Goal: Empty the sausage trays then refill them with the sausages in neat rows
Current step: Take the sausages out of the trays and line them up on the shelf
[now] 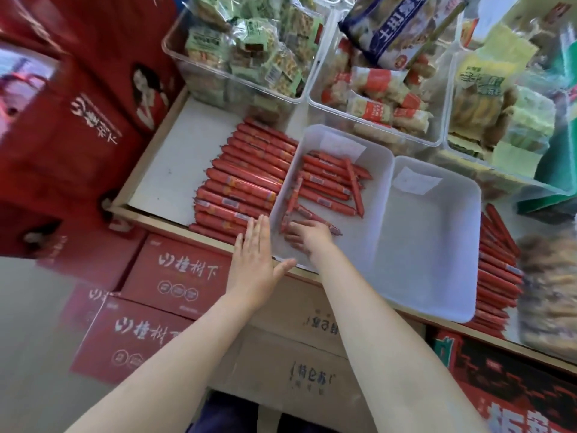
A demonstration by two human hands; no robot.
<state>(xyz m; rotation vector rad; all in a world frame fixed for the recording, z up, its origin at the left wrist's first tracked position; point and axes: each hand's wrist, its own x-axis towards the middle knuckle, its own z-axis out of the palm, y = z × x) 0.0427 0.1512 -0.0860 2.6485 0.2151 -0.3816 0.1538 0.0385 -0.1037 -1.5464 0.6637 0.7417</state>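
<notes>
Red cartons (175, 278) at 8 o'clock read "山楂树下". The left sausage tray (379, 195) holds loose red sausages (327, 179); the right hand (307, 237) reaches among them, fingers' grip unclear. The left hand (257, 250) lies flat, fingers straight, beside rowed sausages (243, 182).

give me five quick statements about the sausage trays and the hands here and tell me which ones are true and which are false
1. The right-hand white plastic tray holds no sausages. True.
2. The left-hand white plastic tray is packed full in neat rows. False: it holds a few red-wrapped sausages, some lying crosswise.
3. The left hand lies flat with straight fingers beside that tray. True.
4. The right hand is outside both trays. False: it reaches into the left-hand tray, on the sausages at its near end.
5. A neat stack of red sausages lies on the shelf left of the trays. True.
</notes>
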